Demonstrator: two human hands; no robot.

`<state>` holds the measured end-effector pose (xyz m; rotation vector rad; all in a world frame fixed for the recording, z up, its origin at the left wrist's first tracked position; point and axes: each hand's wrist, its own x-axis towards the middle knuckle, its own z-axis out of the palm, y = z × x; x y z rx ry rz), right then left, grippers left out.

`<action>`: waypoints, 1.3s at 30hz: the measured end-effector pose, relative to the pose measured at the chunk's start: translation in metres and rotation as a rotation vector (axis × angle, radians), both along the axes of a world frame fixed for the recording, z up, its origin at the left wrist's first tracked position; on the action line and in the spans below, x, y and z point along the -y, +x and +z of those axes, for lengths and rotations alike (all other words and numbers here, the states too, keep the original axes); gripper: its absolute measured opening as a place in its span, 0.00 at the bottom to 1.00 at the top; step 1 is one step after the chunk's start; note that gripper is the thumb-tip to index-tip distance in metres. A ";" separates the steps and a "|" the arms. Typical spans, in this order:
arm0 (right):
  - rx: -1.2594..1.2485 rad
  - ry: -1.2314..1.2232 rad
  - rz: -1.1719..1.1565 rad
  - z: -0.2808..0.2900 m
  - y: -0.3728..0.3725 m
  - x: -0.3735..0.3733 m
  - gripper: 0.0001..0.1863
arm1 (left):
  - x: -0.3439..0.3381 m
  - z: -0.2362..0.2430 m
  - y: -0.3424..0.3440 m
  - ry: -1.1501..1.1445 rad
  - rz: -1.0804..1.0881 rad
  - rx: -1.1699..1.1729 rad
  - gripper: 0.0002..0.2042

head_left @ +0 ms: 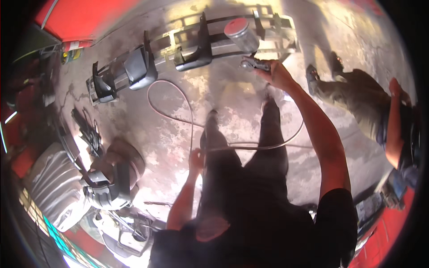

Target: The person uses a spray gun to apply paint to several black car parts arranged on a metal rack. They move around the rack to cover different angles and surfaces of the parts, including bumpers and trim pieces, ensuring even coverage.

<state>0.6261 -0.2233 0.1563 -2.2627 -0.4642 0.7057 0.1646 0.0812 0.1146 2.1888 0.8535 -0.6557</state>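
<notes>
My right hand is stretched out ahead, its fingers wrapped round the handle of a spray gun. A silvery cup with a reddish top sits on the gun. Low at my left side, my left hand is closed on a thin, pale hose. The hose loops over the floor and crosses in front of my legs toward my right arm. Beyond the gun, dark curved parts, one a broad panel and another an L-shaped piece, rest on a long low frame.
Another person stands close on the right. At the left are a rounded brown object and a pale ribbed sheet. Assorted parts lie near my left side. A red surface is at the far left, above stained concrete floor.
</notes>
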 end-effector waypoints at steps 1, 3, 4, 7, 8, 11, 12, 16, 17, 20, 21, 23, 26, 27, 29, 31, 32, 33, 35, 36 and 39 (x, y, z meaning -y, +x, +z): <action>0.130 0.075 -0.030 -0.029 0.036 -0.007 0.28 | 0.025 0.005 0.016 -0.008 0.010 0.037 0.15; 0.206 0.069 -0.151 -0.050 0.090 -0.034 0.24 | 0.086 0.013 -0.002 0.060 0.121 0.006 0.13; 0.381 0.240 -0.219 -0.070 0.115 -0.037 0.23 | 0.108 -0.006 0.002 0.137 0.193 0.008 0.13; 0.227 0.211 -0.228 -0.080 0.139 -0.048 0.21 | 0.155 -0.001 0.039 -0.050 0.322 -0.059 0.09; 0.199 0.229 -0.161 -0.084 0.141 -0.046 0.21 | 0.170 -0.006 0.046 -0.059 0.285 -0.016 0.08; 0.054 0.258 0.119 -0.098 0.127 -0.022 0.20 | 0.203 -0.037 0.078 -0.034 0.056 -0.135 0.08; -0.004 0.270 0.231 -0.103 0.121 -0.012 0.20 | 0.218 -0.045 0.091 -0.022 0.013 -0.144 0.08; -0.019 0.345 0.325 -0.100 0.150 -0.005 0.20 | 0.262 -0.095 0.146 0.049 -0.181 -0.035 0.08; -0.005 0.348 0.292 -0.108 0.162 -0.016 0.20 | 0.269 -0.108 0.147 0.070 -0.232 -0.056 0.08; 0.064 0.151 0.188 -0.106 0.228 -0.039 0.25 | 0.263 -0.133 0.167 0.022 -0.314 -0.143 0.08; 0.125 0.174 0.087 -0.117 0.248 -0.046 0.24 | 0.257 -0.141 0.160 0.013 -0.301 -0.115 0.08; 0.044 0.320 -0.052 -0.102 0.265 -0.069 0.18 | 0.242 -0.146 0.165 -0.008 -0.256 -0.077 0.07; 0.128 0.403 -0.075 -0.097 0.262 -0.078 0.16 | 0.242 -0.134 0.186 -0.042 -0.278 -0.104 0.06; 0.240 0.401 -0.017 -0.112 0.253 -0.073 0.19 | 0.242 -0.139 0.187 -0.040 -0.361 -0.142 0.06; 0.132 0.178 0.136 -0.106 0.247 -0.064 0.19 | 0.240 -0.147 0.189 -0.041 -0.443 -0.112 0.05; 0.059 0.248 0.294 -0.098 0.241 -0.054 0.19 | 0.237 -0.149 0.187 -0.056 -0.444 0.015 0.05; 0.026 0.277 0.368 -0.099 0.242 -0.048 0.18 | 0.235 -0.150 0.189 -0.079 -0.487 -0.005 0.05; 0.041 0.373 0.350 -0.109 0.241 -0.049 0.21 | 0.234 -0.150 0.190 -0.101 -0.529 -0.028 0.05; 0.112 0.379 0.286 -0.122 0.253 -0.061 0.20 | 0.225 -0.145 0.206 -0.102 -0.548 -0.014 0.06; 0.145 0.385 0.256 -0.126 0.259 -0.070 0.19 | 0.224 -0.138 0.212 -0.088 -0.516 0.018 0.06; 0.104 0.282 0.071 -0.132 0.295 -0.097 0.21 | 0.216 -0.130 0.232 -0.084 -0.504 0.062 0.06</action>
